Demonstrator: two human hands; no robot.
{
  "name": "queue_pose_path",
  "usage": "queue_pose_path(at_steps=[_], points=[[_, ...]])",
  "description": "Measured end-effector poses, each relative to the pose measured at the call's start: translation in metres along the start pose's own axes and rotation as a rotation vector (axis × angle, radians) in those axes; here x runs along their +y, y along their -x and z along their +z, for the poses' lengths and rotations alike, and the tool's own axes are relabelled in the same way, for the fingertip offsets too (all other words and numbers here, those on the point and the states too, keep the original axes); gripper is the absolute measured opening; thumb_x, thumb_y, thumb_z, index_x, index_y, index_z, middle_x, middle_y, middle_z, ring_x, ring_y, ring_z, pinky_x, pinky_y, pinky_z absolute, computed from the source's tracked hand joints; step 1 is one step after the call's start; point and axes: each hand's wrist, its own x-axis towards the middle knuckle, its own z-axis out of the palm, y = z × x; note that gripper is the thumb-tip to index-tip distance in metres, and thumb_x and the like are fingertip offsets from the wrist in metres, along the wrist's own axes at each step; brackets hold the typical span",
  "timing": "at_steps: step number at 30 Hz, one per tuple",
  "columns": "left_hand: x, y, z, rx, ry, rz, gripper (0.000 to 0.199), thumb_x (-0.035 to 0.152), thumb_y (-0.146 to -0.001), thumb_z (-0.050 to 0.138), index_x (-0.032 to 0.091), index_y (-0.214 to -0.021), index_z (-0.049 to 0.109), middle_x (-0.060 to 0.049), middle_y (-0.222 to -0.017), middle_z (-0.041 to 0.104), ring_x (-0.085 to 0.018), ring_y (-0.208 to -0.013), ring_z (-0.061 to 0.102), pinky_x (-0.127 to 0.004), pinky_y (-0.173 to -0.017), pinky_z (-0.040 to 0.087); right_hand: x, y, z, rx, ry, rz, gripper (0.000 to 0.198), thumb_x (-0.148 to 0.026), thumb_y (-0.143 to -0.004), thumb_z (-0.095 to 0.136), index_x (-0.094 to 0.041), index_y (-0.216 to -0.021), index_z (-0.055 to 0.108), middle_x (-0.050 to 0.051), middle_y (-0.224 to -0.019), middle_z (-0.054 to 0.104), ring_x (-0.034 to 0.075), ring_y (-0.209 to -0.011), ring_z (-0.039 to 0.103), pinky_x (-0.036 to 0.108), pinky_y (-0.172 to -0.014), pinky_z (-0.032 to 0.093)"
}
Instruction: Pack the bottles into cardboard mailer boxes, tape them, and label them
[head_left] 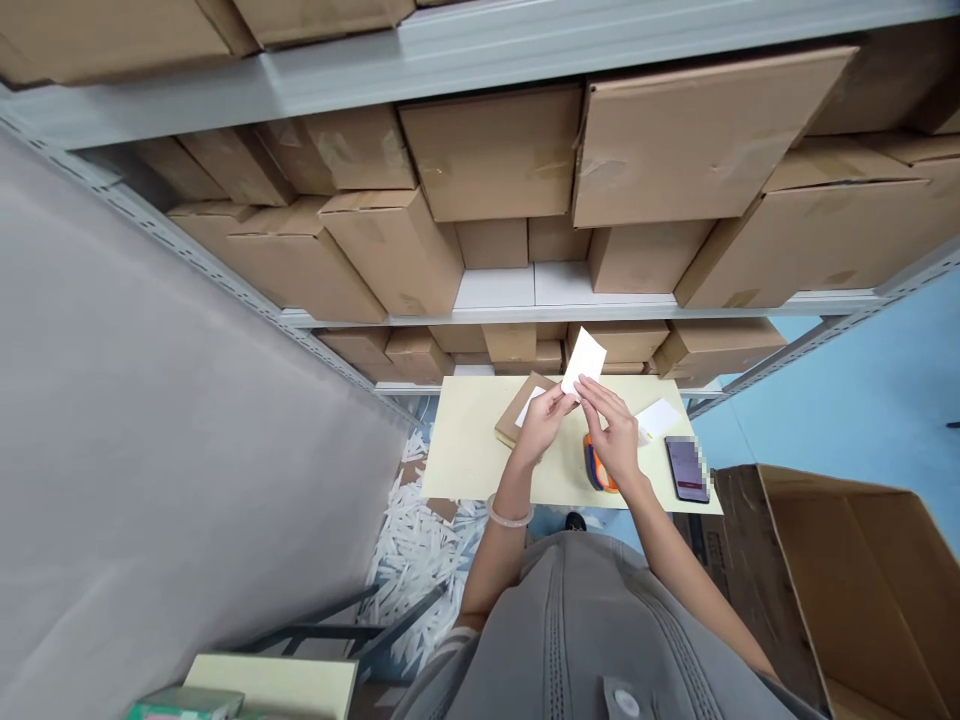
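A small white sheet of paper (584,358) is held up over the pale table (465,440), tilted, its blank side showing. My left hand (541,424) pinches its lower left corner. My right hand (615,430) has its fingers pressed on the lower right part of the same sheet. Behind my left hand lies a flat brown cardboard packet (534,384) with a white label (529,405), partly covered by the hand. An orange and blue roll-shaped object (592,468) sits under my right hand, which hides part of it.
A phone (687,468) and white papers (660,416) lie on the table's right side. Shelves of cardboard boxes (705,140) rise behind. A large open carton (862,580) stands at right. White paper strips (420,540) cover the floor at left, beside a grey wall (187,450).
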Motion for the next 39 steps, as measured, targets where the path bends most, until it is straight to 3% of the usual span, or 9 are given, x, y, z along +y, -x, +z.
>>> queue_pose_path(at_steps=[4,8,13,18,24,30,39], points=[[0.014,0.014,-0.018,0.098,0.049,-0.010,0.043,0.045,-0.076,0.076,0.017,-0.108,0.068,-0.009,-0.106,0.074,-0.023,-0.104,0.068,-0.040,-0.100,0.050,-0.023,0.001,0.014,0.016,-0.040,0.028,0.034,-0.030,-0.098,0.048,-0.030,-0.127,0.066,0.005,-0.129,0.067,0.023,-0.123,0.061,0.046,-0.106,0.048],[0.022,0.024,-0.037,0.177,0.019,-0.022,0.035,0.044,-0.074,0.079,0.017,-0.090,0.065,-0.005,-0.086,0.073,-0.017,-0.085,0.069,-0.034,-0.088,0.053,-0.044,0.002,0.026,0.030,-0.057,0.050,0.035,-0.033,-0.097,0.051,-0.030,-0.129,0.065,0.005,-0.128,0.068,0.024,-0.120,0.062,0.046,-0.105,0.049],[0.029,0.035,-0.059,0.167,-0.016,-0.036,0.034,0.045,-0.072,0.079,0.017,-0.081,0.063,-0.002,-0.079,0.070,-0.014,-0.077,0.067,-0.029,-0.080,0.053,-0.064,0.007,0.042,0.051,-0.066,0.066,0.034,-0.035,-0.096,0.053,-0.032,-0.127,0.066,0.005,-0.124,0.070,0.025,-0.118,0.063,0.046,-0.103,0.051],[0.028,0.043,-0.073,0.121,0.011,-0.075,0.037,0.049,-0.072,0.079,0.016,-0.084,0.066,-0.004,-0.084,0.072,-0.016,-0.082,0.069,-0.031,-0.085,0.054,-0.072,0.016,0.056,0.071,-0.039,0.098,0.033,-0.034,-0.096,0.054,-0.030,-0.126,0.067,0.004,-0.124,0.070,0.024,-0.117,0.064,0.045,-0.103,0.050],[0.019,0.053,-0.076,0.047,-0.017,-0.097,0.038,0.052,-0.078,0.073,0.016,-0.087,0.068,-0.005,-0.089,0.073,-0.020,-0.091,0.071,-0.037,-0.095,0.053,-0.068,0.030,0.061,0.053,0.019,0.139,0.032,-0.034,-0.097,0.052,-0.030,-0.124,0.068,0.004,-0.122,0.071,0.024,-0.114,0.065,0.043,-0.100,0.051],[0.014,0.057,-0.069,0.041,-0.064,-0.062,0.040,0.057,-0.083,0.067,0.018,-0.095,0.064,-0.006,-0.095,0.074,-0.020,-0.092,0.072,-0.035,-0.091,0.055,-0.065,0.040,0.054,-0.006,0.035,0.149,0.033,-0.031,-0.097,0.051,-0.030,-0.126,0.067,0.004,-0.120,0.072,0.023,-0.111,0.066,0.041,-0.097,0.052],[0.029,0.055,-0.061,0.042,-0.040,-0.032,0.041,0.056,-0.080,0.070,0.018,-0.087,0.058,-0.003,-0.082,0.073,-0.017,-0.085,0.072,-0.036,-0.093,0.054,-0.057,0.037,0.041,-0.001,0.031,0.095,0.030,-0.031,-0.096,0.052,-0.031,-0.122,0.068,0.004,-0.121,0.071,0.024,-0.114,0.064,0.042,-0.096,0.050]])
